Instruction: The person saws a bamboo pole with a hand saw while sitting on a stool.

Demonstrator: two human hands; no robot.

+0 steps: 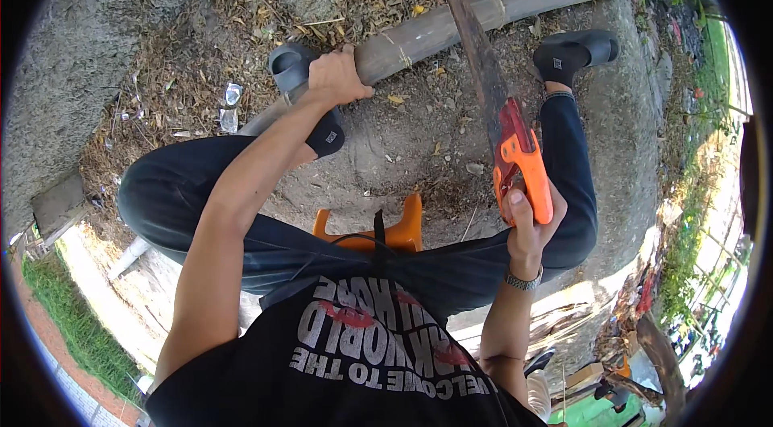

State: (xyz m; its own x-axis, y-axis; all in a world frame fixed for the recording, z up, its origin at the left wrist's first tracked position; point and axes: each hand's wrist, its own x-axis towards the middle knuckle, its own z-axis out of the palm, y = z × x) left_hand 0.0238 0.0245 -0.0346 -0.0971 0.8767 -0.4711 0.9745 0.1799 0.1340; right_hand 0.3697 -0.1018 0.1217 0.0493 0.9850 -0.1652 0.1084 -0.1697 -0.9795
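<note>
A long grey-brown bamboo pole [439, 33] slants over the ground from beside my left leg up to the far right, with ringed nodes along it. My left hand [338, 77] is closed round the pole near my left foot, pressing it from above. In my right hand [533, 206] is the orange and red handle of a handsaw [489, 89], held by my right knee. Its dark, rusty-looking blade points up and away and crosses over the pole in this view. Whether the teeth touch the bamboo I cannot tell.
An orange plastic stool [411, 226] stands between my legs. My feet, in grey clogs [600, 46], flank the pole. Clear crumpled plastic cups [231, 105] and dry leaves litter the dirt. A rough grey slab [72, 49] lies left. Another person's leg [538, 393] shows at lower right.
</note>
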